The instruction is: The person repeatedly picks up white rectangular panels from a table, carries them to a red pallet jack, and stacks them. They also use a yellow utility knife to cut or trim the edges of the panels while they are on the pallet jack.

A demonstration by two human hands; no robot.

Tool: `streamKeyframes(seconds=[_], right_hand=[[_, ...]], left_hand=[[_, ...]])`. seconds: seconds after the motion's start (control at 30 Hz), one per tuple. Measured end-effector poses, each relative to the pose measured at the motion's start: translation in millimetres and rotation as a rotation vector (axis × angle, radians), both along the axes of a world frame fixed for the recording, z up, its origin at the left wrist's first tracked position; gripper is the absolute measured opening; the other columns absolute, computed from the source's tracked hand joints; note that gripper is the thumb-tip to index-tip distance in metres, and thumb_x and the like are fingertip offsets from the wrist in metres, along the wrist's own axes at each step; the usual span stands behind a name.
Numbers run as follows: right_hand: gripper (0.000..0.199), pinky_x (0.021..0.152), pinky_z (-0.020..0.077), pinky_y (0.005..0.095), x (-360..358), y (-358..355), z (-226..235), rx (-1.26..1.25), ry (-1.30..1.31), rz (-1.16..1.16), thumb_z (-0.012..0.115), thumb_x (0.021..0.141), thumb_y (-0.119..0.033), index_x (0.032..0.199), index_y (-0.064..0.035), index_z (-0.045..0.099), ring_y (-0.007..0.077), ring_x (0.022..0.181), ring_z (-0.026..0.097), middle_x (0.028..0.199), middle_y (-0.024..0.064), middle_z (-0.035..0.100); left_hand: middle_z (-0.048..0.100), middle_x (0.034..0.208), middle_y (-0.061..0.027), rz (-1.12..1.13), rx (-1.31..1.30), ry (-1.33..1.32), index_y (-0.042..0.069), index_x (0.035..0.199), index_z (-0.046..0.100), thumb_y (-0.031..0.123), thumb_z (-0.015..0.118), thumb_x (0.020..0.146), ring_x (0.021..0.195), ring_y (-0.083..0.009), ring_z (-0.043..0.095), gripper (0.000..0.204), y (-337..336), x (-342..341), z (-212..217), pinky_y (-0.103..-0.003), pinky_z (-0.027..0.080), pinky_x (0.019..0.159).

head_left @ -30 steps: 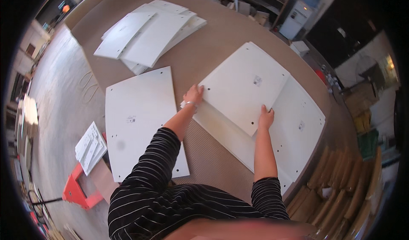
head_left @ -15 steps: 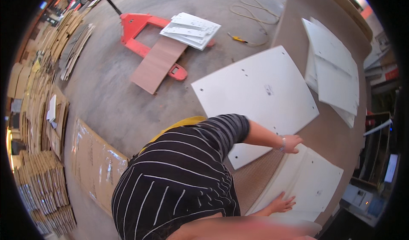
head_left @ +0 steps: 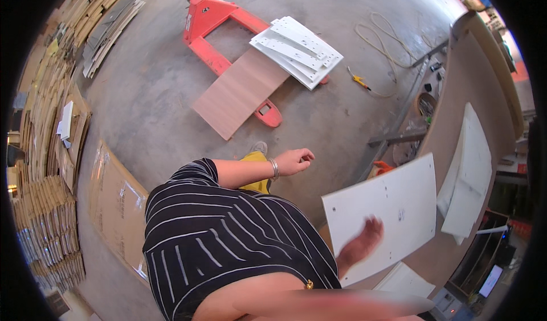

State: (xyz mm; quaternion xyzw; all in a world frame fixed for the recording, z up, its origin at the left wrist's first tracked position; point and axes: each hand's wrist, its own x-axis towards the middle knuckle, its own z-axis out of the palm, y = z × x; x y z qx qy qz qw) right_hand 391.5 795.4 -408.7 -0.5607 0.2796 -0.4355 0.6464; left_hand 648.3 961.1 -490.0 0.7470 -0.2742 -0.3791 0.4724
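Observation:
My left hand, with bracelets at its wrist, hangs over the floor beside my yellow trousers. It holds nothing, and its fingers are loosely bent and apart. My right hand is raised over the near left part of a large white panel with small holes. Motion blurs it slightly, but its fingers look outstretched with nothing in them; whether it touches the panel I cannot tell. The panel lies on a brown-topped workbench. Below its near edge more white panels show, partly hidden.
A red pallet jack stands ahead, bearing a brown board and stacked white panels. A hose with a yellow air gun lies on the floor. More white panels lie farther right on the bench. Stacked cardboard lines the left.
My left hand has left the panels on the bench and swung left over the floor. My right hand has risen from the near panels. The view has turned left.

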Motion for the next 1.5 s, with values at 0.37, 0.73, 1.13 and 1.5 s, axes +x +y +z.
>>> streamKeyframes(seconds=[0.37, 0.73, 1.13, 1.5], right_hand=[[0.040, 0.084, 0.0444, 0.0289, 326.0, 21.5, -107.0, 0.415, 0.582, 0.626, 0.048, 0.095, -0.024, 0.126, -0.0005, 0.045, 0.0175, 0.094, 0.056, 0.110, 0.0128, 0.058], [0.034, 0.059, 0.0462, 0.0270, 480.4, -128.7, -352.7, 0.987, 0.824, 0.395, 0.051, 0.092, -0.032, 0.113, -0.0056, 0.048, 0.0174, 0.075, 0.060, 0.098, 0.0100, 0.060], [0.041, 0.049, 0.0387, 0.0281, 682.5, -289.6, -633.4, 0.527, 1.305, 0.648, 0.048, 0.089, -0.046, 0.100, -0.0061, 0.054, 0.0139, 0.062, 0.054, 0.083, 0.0035, 0.057], [0.063, 0.104, 0.0312, 0.0411, 768.8, -254.2, -738.7, 0.860, 0.829, 0.230, 0.031, 0.095, -0.050, 0.140, -0.0066, 0.027, 0.0282, 0.127, 0.036, 0.143, 0.0083, 0.032]], left_hand=[[0.065, 0.099, -0.0126, 0.246, 0.312, 0.201, 0.004, 0.110, 0.056, 0.027, 0.056, 0.083, 0.086, -0.0215, 0.064, 0.036, 114.4, 205.9, -67.9, -0.033, 0.050, 0.077], [0.062, 0.090, -0.0107, 0.690, 0.344, 0.522, 0.000, 0.120, 0.043, 0.025, 0.055, 0.085, 0.069, -0.0168, 0.062, 0.044, 77.0, 338.0, -171.7, -0.029, 0.050, 0.064], [0.053, 0.120, -0.0208, 0.741, 0.838, 0.355, 0.002, 0.133, 0.033, 0.039, 0.055, 0.085, 0.105, -0.0319, 0.054, 0.065, 26.9, 604.2, -436.6, -0.039, 0.042, 0.092], [0.032, 0.139, -0.0225, 0.618, 1.042, -0.315, 0.002, 0.136, 0.032, 0.043, 0.055, 0.080, 0.126, -0.0337, 0.037, 0.073, 65.2, 885.1, -609.1, -0.039, 0.034, 0.103]])
